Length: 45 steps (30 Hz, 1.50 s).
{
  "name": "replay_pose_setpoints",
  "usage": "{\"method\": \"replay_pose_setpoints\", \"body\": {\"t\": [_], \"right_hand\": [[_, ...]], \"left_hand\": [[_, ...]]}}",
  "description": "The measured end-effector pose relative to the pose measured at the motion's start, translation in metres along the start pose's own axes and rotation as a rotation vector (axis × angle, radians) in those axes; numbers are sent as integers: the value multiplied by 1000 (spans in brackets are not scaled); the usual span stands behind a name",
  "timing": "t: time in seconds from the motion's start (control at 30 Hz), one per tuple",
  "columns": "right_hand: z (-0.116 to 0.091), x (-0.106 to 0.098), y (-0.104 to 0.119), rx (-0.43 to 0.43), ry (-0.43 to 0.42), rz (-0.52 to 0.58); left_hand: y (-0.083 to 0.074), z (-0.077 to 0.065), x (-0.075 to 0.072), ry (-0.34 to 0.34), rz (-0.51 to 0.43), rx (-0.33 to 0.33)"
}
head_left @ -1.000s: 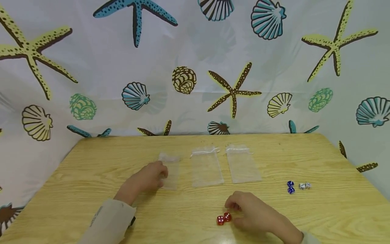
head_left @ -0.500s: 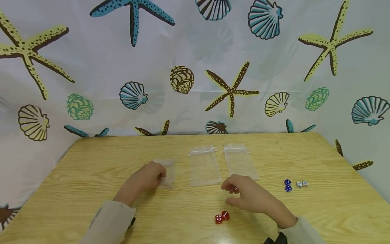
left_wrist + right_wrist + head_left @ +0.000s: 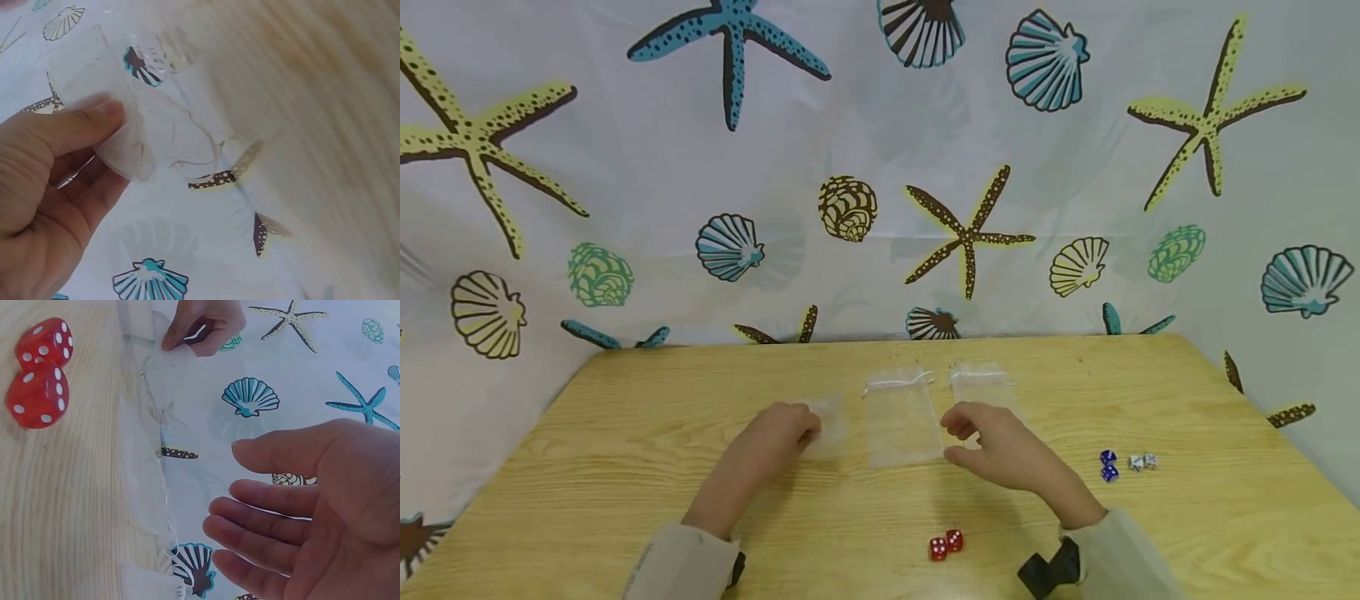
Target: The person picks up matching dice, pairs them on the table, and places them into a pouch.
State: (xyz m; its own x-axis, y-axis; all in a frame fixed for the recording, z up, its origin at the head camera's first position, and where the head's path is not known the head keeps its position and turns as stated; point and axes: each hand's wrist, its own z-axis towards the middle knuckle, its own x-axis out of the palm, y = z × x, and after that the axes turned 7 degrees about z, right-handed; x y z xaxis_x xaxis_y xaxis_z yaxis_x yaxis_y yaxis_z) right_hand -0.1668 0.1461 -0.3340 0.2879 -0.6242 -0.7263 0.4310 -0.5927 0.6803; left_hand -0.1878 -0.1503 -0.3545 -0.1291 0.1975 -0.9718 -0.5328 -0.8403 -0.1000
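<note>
Wooden table [image 3: 640,417], hands [image 3: 777,435] [image 3: 1000,450], clear bag pinched [image 3: 129,149]

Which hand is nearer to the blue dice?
Right. The right hand hovers to the left of the blue dice; the left hand, pinching a clear bag, is farther left.

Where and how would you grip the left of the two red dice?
I'd probably come straight down with the free right hand and pinch the near and far faces of the left red die. It is a small cube resting flat, and its neighbour, the right red die, crowds its right side. Nothing blocks it from above.
</note>
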Motion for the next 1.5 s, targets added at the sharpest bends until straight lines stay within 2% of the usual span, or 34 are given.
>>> {"method": "replay_pose_setpoints", "body": {"t": [0.2, 0.4, 0.67, 0.87, 1.03, 1.17, 1.3, 1.5], "right_hand": [[6, 1, -2, 28, -36, 19], [12, 1, -3, 31, -78, 33], [16, -4, -7, 15, -96, 51], [15, -8, -7, 56, -99, 104], [16, -12, -6, 74, -89, 144], [17, -13, -7, 66, -74, 202], [18, -15, -8, 72, -58, 307], [17, -15, -9, 138, -75, 495]], "left_hand": [[-17, 0, -6, -97, 36, 8], [-34, 2, -11, -201, 75, 64], [-56, 6, -20, -261, 116, 144], [-76, 8, -23, -299, 124, 201], [-92, 11, -25, -340, 187, 239], [-101, 12, -26, -368, 231, 278], [-109, 14, -25, -384, 274, 329], [-114, 14, -21, -374, 347, 389]]}}
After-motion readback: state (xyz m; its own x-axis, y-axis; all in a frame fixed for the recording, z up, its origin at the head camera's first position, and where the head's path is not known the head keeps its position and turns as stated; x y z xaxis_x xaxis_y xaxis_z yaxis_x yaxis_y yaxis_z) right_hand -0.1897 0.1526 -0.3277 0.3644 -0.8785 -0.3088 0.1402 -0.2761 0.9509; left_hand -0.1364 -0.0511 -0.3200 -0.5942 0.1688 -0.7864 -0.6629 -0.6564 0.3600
